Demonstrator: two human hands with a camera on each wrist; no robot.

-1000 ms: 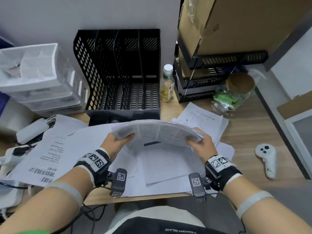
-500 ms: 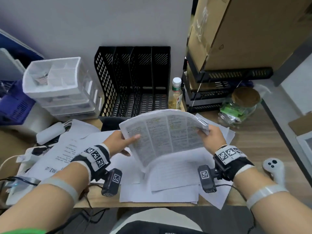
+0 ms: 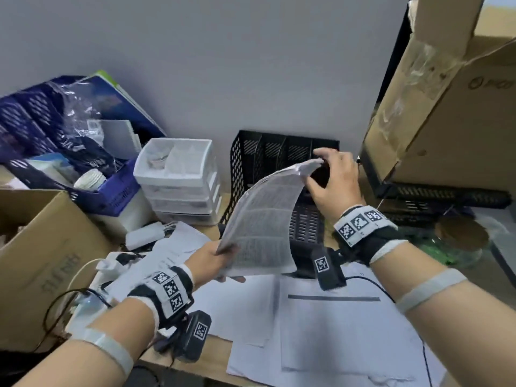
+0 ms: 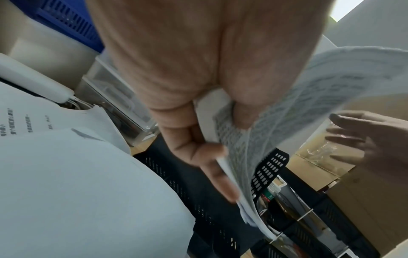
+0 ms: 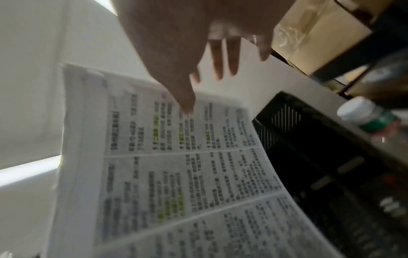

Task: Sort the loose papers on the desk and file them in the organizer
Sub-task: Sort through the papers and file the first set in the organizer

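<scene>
A thick stack of printed papers stands on edge, bowed, in front of the black slotted organizer. My left hand grips its lower left corner, thumb on the printed side and fingers behind. The sheets fan out from that grip. My right hand hovers at the stack's top corner with fingers spread and straight; it holds nothing. The printed page leans toward the organizer's slots. More loose sheets lie flat on the desk below.
A white drawer unit stands left of the organizer, with a blue basket and a cardboard box further left. On the right are a big cardboard box, black trays, a cork-lidded jar and a bottle.
The stack went from lying flat between both hands to standing on edge, lifted toward the organizer. My right hand released its edge and opened at the top corner.
</scene>
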